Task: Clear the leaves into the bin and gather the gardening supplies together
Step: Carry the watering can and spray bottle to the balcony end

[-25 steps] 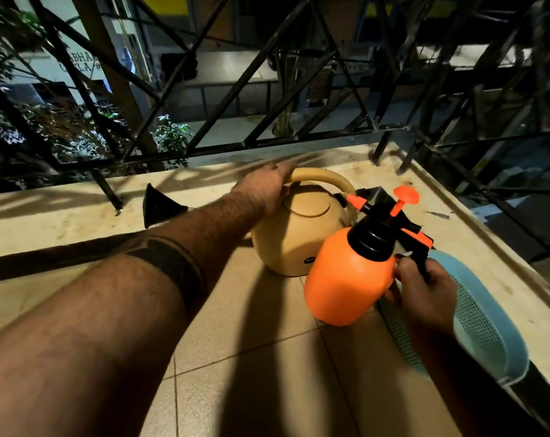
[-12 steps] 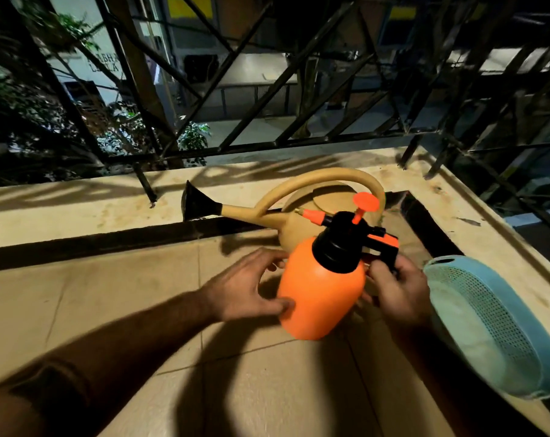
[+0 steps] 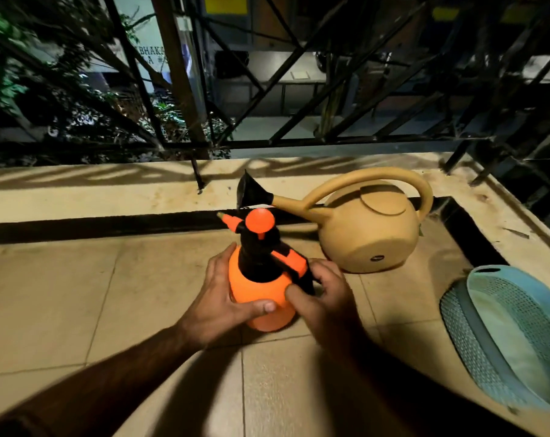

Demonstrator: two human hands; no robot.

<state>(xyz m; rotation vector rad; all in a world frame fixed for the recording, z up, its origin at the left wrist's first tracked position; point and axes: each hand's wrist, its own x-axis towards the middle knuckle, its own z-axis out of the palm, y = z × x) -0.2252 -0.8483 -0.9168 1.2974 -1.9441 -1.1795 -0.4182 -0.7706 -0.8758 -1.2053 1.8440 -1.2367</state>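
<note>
Both hands are wrapping the orange spray bottle, which is standing upright on the tan tiled floor near the middle of the view. The left hand is curling round the bottle's left flank, its thumb lying across the front of the body; the right hand is closing on the black trigger grip at the right, thumb pressing the orange body. The bottle's nozzle is pointing up and left toward the dark channel that is running along the foot of the raised ledge. Just beyond and to the right, the tan watering can is sitting apart from the bottle, its black rose reaching left over the channel and its arched handle rising toward the ledge. At the right edge, the pale blue mesh basket is lying tilted on its side, well apart from the hands. Open tile is stretching to the left of the bottle and in front of it, between the two forearms. The ledge is turning a corner at the right behind the can, and a black metal railing is standing along it.
</note>
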